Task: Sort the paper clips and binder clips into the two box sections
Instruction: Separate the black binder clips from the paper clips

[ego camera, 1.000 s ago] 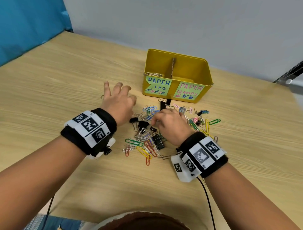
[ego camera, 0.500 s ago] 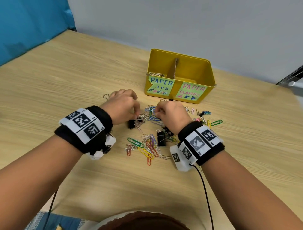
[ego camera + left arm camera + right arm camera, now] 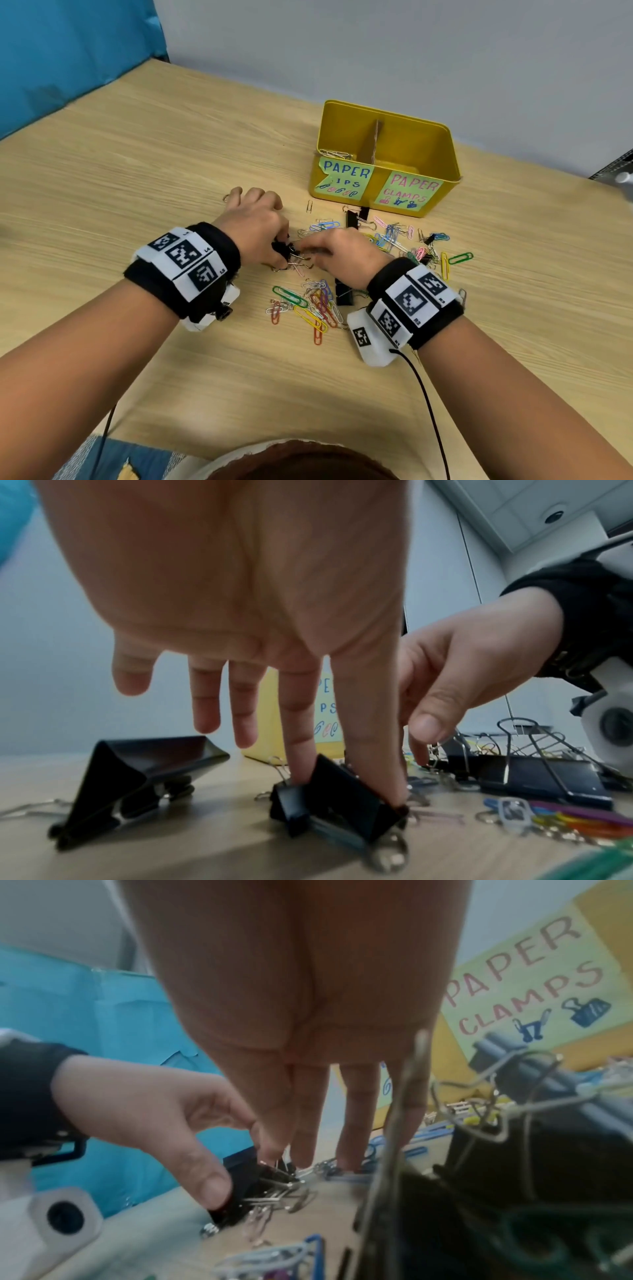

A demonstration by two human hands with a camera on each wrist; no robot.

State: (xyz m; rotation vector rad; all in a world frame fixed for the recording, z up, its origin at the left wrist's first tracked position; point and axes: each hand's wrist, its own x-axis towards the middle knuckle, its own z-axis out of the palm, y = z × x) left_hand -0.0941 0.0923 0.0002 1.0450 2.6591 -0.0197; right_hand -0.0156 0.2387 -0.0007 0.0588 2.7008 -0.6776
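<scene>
A small black binder clip (image 3: 281, 249) (image 3: 329, 799) (image 3: 240, 1196) sits at the left of the clip pile, pinched between thumb and index finger of my left hand (image 3: 282, 253) (image 3: 347, 790). Silver paper clips (image 3: 274, 1200) are tangled on its wire handles. My right hand (image 3: 302, 249) (image 3: 277, 1158) (image 3: 423, 748) reaches in from the right and pinches those wires with thumb and index fingertips. Behind stands the yellow box (image 3: 387, 109), with a divider and labels PAPER CLIPS on the left and PAPER CLAMPS on the right. A few silver clips (image 3: 334, 154) lie in the left section.
Coloured paper clips (image 3: 315, 306) are scattered on the wooden table (image 3: 137, 154) between my wrists and towards the box. More black binder clips lie among them (image 3: 344, 294) (image 3: 352, 217); another (image 3: 137, 777) sits just left of the held one. A loose paper clip (image 3: 309, 205) lies near the box.
My left hand, spread flat a second ago, has curled and taken hold of the black binder clip. My right hand has moved left from the pile's middle to meet it.
</scene>
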